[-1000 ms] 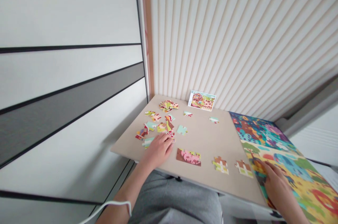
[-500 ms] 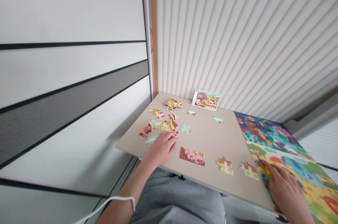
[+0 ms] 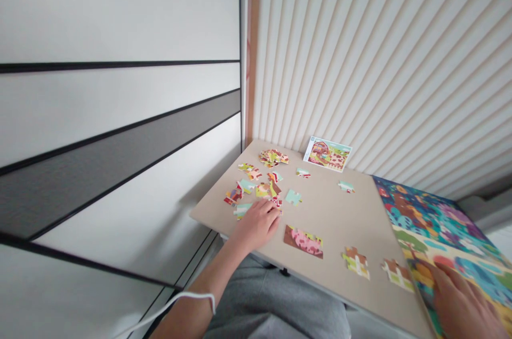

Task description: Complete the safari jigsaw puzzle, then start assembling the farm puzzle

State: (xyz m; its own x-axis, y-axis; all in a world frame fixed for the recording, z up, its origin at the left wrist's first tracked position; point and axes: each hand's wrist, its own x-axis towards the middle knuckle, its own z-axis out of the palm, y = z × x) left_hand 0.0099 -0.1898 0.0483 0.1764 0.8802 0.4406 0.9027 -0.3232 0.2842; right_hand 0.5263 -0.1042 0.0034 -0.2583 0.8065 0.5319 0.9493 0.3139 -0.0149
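Observation:
My left hand [image 3: 259,223] lies palm down on the beige board [image 3: 332,216], fingers stretched toward a cluster of loose puzzle pieces [image 3: 258,190]; its fingertips touch a red and white piece [image 3: 277,202]. My right hand [image 3: 464,301] rests flat, fingers apart, on the colourful puzzle box lid [image 3: 436,222] at the lower right. A joined pink pig section [image 3: 304,241] lies just right of my left hand. Two small joined fence bits [image 3: 356,261] [image 3: 398,273] lie between the hands.
A small pile of pieces [image 3: 273,157] and a reference picture card [image 3: 327,153] lean near the ribbed wall at the back. Single pieces [image 3: 293,197] [image 3: 346,186] lie mid-board. Grey and white panelled wall stands to the left. My grey-trousered lap is below the board.
The view has swung left, so everything sits further right in the picture. Both hands stay resting in the same places on the board and the lid.

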